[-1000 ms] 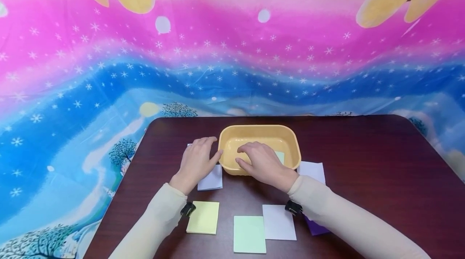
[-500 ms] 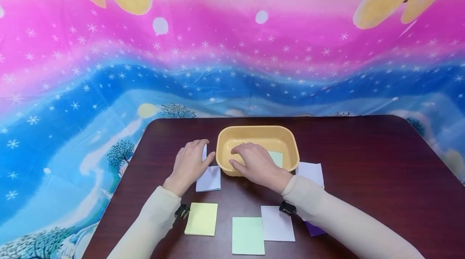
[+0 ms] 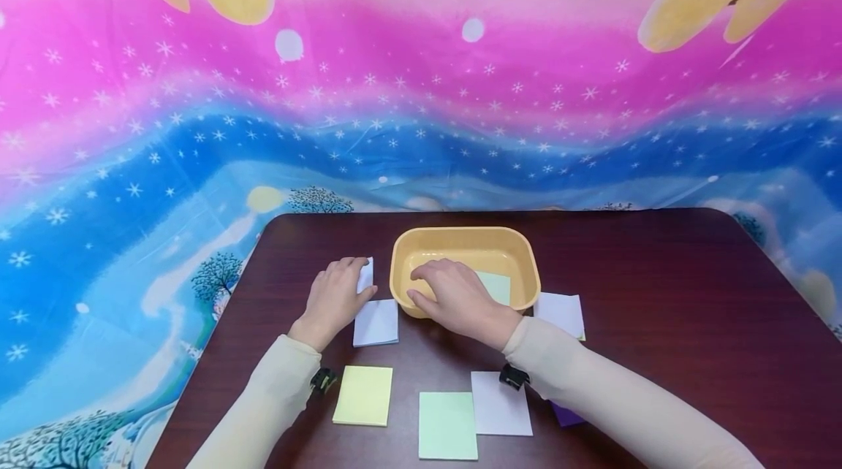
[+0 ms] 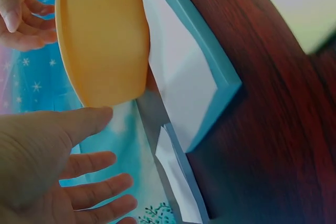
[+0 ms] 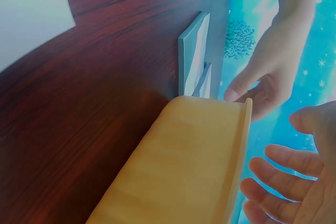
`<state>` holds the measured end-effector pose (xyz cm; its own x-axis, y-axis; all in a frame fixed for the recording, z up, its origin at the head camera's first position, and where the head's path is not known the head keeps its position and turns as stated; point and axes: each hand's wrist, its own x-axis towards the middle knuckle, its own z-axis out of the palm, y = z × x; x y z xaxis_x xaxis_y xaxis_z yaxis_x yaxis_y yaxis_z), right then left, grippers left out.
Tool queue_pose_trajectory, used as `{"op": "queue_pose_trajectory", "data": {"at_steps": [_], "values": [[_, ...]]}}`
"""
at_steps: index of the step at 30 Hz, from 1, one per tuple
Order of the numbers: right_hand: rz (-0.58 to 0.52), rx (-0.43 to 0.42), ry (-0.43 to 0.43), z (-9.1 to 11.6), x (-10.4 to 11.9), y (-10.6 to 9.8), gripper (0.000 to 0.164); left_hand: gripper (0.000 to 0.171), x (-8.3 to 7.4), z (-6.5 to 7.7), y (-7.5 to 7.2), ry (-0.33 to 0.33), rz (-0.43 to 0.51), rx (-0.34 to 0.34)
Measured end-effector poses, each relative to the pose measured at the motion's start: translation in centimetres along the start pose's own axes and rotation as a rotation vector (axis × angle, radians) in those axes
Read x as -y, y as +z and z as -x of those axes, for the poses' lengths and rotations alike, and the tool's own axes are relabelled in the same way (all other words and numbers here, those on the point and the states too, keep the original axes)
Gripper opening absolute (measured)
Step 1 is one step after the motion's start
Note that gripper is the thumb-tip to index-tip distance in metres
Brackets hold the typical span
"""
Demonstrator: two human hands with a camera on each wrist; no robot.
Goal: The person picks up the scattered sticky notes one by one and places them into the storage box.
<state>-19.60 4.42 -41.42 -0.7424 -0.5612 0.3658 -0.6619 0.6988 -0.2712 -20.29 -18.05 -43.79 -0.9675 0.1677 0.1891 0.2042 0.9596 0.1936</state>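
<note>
My right hand (image 3: 454, 297) is over the near side of a yellow plastic basin (image 3: 467, 230), fingers relaxed and holding nothing. A pale green square of paper (image 3: 498, 288) lies inside the basin, partly covered by that hand. To the basin's left, my left hand (image 3: 329, 301) hovers with spread fingers, nothing in its grasp. It partly hides a white-topped note pad (image 3: 365, 277). A second white-topped pad (image 3: 376, 323) lies just nearer; the left wrist view shows its teal-blue side (image 4: 226, 74).
Closer to me lie a yellow note pad (image 3: 363, 396), a pale green pad (image 3: 448, 425) and a white pad (image 3: 501, 403) touching it. A purple pad (image 3: 568, 414) peeks out by the right sleeve. More white paper (image 3: 560, 314) lies right of the basin on the dark wooden table (image 3: 658, 294).
My left hand has moved left, away from the basin's rim, uncovering part of the far white-topped pad. The right hand has shifted slightly left, showing more of the green paper.
</note>
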Motion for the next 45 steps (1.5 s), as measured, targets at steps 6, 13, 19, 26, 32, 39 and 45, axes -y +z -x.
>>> {"op": "queue_pose_trajectory", "data": {"at_steps": [6, 13, 19, 26, 32, 39, 45], "values": [[-0.016, 0.02, -0.012, -0.1, 0.2, 0.0, 0.033, 0.055, 0.6, -0.2, 0.3, 0.002, -0.019, 0.027], [-0.004, 0.006, -0.03, -0.3, 0.6, 0.1, 0.031, 0.054, 1.1, -0.4, 0.8, 0.037, -0.032, 0.038], [-0.009, 0.014, -0.021, -0.8, 1.2, 0.2, 0.03, 0.052, 1.5, -0.4, 1.3, 0.049, -0.053, 0.043], [0.001, 0.015, -0.022, -1.2, 1.6, 0.5, 0.028, 0.052, 1.9, -0.4, 1.5, 0.058, -0.064, 0.053], [0.004, 0.009, -0.02, -1.3, 1.8, 0.6, 0.028, 0.05, 2.0, -0.5, 1.6, 0.055, -0.072, 0.077], [0.013, 0.014, -0.015, -1.3, 2.0, 0.6, 0.029, 0.047, 2.2, -0.7, 1.8, 0.071, -0.054, 0.08], [0.017, 0.029, -0.011, -1.3, 2.0, 0.7, 0.03, 0.043, 2.6, -0.9, 2.0, 0.068, -0.072, 0.065]]}}
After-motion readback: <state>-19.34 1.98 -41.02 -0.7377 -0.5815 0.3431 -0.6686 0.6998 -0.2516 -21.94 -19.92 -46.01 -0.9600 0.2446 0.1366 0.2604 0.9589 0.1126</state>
